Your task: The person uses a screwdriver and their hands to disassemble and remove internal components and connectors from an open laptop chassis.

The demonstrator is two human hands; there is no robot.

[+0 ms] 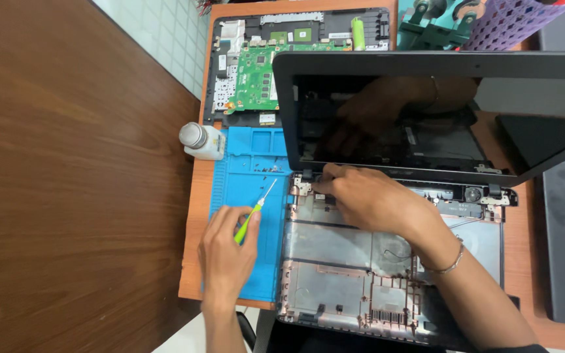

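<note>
Left-hand grip around slim green screwdriver (plastic-handled)

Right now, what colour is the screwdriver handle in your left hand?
Bright green, on the screwdriver in the left hand; head view.

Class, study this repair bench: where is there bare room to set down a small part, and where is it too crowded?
Free: the blue mat between the white bottle and the laptop screen, above the left hand holding the screwdriver. Also the dark wooden surface left of the bench. Crowded: the hinge corner by the right hand, and the circuit board behind.
</note>
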